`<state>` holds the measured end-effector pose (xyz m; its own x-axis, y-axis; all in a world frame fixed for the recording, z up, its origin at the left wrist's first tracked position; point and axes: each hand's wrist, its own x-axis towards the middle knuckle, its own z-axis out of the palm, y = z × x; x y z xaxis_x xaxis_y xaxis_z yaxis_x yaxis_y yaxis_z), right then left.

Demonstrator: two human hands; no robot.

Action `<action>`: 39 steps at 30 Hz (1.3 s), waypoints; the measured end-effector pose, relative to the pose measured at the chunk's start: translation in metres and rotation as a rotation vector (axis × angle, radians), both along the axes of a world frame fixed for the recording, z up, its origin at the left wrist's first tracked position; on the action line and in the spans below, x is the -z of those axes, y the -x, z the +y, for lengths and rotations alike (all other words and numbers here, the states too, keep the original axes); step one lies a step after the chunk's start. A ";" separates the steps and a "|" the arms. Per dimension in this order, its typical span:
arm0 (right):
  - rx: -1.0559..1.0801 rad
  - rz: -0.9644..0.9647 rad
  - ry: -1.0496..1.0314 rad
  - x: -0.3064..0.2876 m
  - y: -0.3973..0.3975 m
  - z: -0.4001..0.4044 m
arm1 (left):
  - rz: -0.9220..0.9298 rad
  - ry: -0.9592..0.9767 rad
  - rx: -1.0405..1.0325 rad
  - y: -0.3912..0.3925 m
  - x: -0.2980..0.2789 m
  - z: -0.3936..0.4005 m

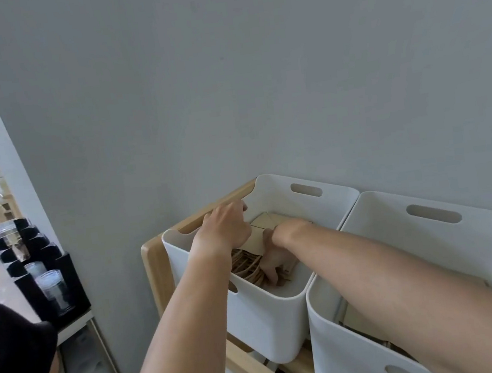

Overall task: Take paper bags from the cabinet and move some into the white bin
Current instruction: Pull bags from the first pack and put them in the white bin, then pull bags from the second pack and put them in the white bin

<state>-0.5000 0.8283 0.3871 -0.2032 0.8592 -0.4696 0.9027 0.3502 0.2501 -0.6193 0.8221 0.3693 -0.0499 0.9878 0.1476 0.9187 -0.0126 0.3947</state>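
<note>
A white bin with cut-out handles sits at the left end of a light wooden rack. Inside it lie flat brown paper bags with twisted paper handles. My left hand reaches over the bin's left rim, fingers bent down onto the top of the bags. My right hand is plunged into the bin, fingers curled among the bags and handles near the front wall. Whether either hand truly grips a bag is hidden by the bags and the rim.
A second white bin stands just right, under my right forearm, with brown paper inside. A grey wall rises close behind. At left, a black holder with stacked clear cups stands on a white counter above shelves.
</note>
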 end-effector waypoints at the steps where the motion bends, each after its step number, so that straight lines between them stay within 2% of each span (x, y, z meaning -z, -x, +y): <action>1: -0.004 -0.008 0.011 0.002 0.000 0.001 | 0.034 -0.014 0.011 -0.001 0.000 0.000; 4: -0.020 0.019 -0.034 0.002 -0.002 0.000 | 0.120 -0.088 0.016 -0.004 -0.001 0.003; 7: 0.040 0.112 -0.016 -0.004 -0.007 0.000 | 0.136 -0.105 -0.031 -0.006 -0.001 0.005; 9: 0.051 0.167 -0.045 -0.014 -0.013 -0.003 | 0.161 -0.182 -0.022 -0.005 -0.003 0.003; 12: 0.032 0.276 -0.236 -0.026 -0.029 -0.016 | 0.205 -0.391 0.053 -0.007 -0.013 -0.008; 14: 0.050 0.327 -0.315 -0.032 -0.044 -0.027 | 0.220 -0.466 0.070 -0.015 -0.021 -0.020; 22: 0.121 0.541 -0.485 -0.052 -0.112 -0.085 | 0.173 -0.364 -0.030 -0.061 -0.041 -0.085; 33: 0.199 0.512 -0.544 -0.038 -0.244 -0.223 | 0.122 -0.330 0.065 -0.177 -0.044 -0.216; 39: 0.292 0.492 -0.506 0.004 -0.343 -0.347 | -0.043 -0.389 0.255 -0.275 -0.021 -0.318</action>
<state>-0.1568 0.4812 0.3826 -0.0183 0.9965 0.0811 0.9899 0.0295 -0.1384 -0.3439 0.5038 0.3903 0.1730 0.8411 0.5125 0.8500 -0.3903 0.3537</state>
